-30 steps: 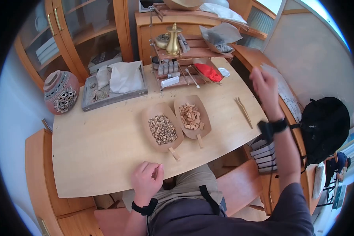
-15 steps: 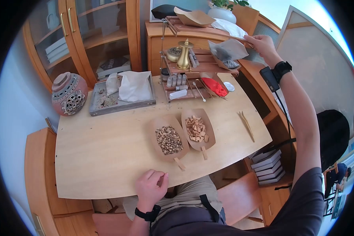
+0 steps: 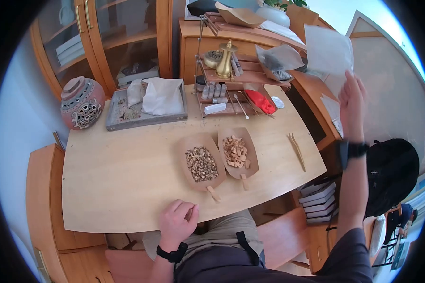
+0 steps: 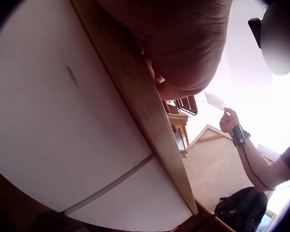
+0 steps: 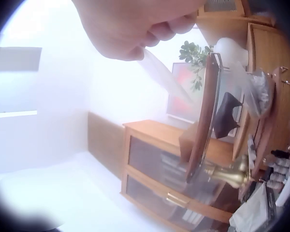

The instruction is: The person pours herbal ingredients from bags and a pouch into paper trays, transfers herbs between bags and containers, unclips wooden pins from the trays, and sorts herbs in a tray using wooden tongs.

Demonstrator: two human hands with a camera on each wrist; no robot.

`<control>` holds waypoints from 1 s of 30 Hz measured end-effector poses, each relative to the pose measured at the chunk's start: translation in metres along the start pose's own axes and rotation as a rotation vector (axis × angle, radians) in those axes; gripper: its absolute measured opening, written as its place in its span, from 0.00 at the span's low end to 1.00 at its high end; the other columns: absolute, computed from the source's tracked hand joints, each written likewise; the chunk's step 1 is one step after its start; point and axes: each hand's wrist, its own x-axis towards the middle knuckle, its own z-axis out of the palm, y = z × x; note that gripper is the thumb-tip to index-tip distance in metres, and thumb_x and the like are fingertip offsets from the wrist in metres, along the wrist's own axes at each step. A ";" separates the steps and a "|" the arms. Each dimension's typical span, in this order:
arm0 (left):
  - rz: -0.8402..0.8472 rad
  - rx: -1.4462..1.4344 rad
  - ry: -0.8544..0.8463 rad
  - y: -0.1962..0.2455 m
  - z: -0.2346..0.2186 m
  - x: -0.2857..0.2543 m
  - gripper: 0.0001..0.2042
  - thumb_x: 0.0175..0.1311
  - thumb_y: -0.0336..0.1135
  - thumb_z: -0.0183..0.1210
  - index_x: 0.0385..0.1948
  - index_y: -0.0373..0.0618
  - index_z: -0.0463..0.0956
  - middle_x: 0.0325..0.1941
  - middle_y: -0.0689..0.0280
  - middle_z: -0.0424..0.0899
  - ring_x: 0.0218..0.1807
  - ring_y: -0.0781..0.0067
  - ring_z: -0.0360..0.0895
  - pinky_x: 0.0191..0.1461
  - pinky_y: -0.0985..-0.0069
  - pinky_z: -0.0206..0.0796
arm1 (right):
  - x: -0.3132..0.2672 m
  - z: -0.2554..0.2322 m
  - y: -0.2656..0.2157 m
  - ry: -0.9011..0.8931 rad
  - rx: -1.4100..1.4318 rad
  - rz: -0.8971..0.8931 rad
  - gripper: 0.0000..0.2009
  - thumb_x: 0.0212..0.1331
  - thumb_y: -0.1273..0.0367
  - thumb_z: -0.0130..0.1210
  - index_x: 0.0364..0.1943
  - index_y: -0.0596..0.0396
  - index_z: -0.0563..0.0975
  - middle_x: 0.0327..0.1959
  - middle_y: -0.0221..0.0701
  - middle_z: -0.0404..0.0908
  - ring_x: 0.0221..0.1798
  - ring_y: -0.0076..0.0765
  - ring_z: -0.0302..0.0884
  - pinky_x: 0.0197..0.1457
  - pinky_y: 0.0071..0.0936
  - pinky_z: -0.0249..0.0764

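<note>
- Sheet or flat bag, white and partly see-through [image 3: 329, 49], is in the air to the right of the tiered wooden rack [image 3: 250, 70], apart from it
- The right hand [image 3: 352, 101] pinches it by its lower edge in a narrow grip, fingers curled, the rest of it standing up above them
- The left hand [image 3: 177, 221] is at the table's near edge, on the person's side of the rack, its fingers loosely curled with nothing seen in them; the left wrist view hides most of them
- It looks very light and thin, with enough stiffness to stand up from one edge, though it would probably crease or flutter if swung fast
- Its surface may be a little slippery, so a light pinch at an edge or corner should do; a hard squeeze would likely crumple it, and whether it has an opening cannot be told
- Nearer the person than the rack, two paper trays lie side by side on the table: one with small mottled pieces [image 3: 193, 140], one with pale chips [image 3: 238, 132]
- The wooden tongs [image 3: 298, 154] lie to the right of both trays, in front of the rack and towards its right
</note>
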 end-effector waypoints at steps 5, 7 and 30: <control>-0.016 -0.022 -0.021 0.004 0.000 0.002 0.05 0.59 0.30 0.67 0.25 0.45 0.80 0.20 0.67 0.75 0.19 0.70 0.73 0.23 0.73 0.65 | -0.145 0.004 0.013 -0.139 -0.029 0.139 0.05 0.70 0.70 0.58 0.35 0.52 0.78 0.21 0.11 0.66 0.21 0.06 0.54 0.24 0.13 0.46; -0.046 -0.047 -0.066 0.005 -0.008 0.003 0.02 0.62 0.26 0.65 0.30 0.41 0.82 0.23 0.68 0.76 0.22 0.78 0.74 0.27 0.81 0.66 | -0.195 0.020 0.013 -0.239 -0.058 0.249 0.04 0.64 0.76 0.63 0.36 0.55 0.78 0.22 0.12 0.69 0.23 0.06 0.60 0.26 0.12 0.50; 0.094 -0.044 0.290 0.044 -0.083 0.009 0.08 0.56 0.21 0.65 0.36 0.44 0.83 0.40 0.64 0.83 0.48 0.61 0.77 0.53 0.68 0.69 | -0.295 0.081 0.007 -0.749 -0.123 0.207 0.14 0.55 0.72 0.72 0.44 0.56 0.81 0.26 0.25 0.80 0.25 0.18 0.74 0.28 0.18 0.70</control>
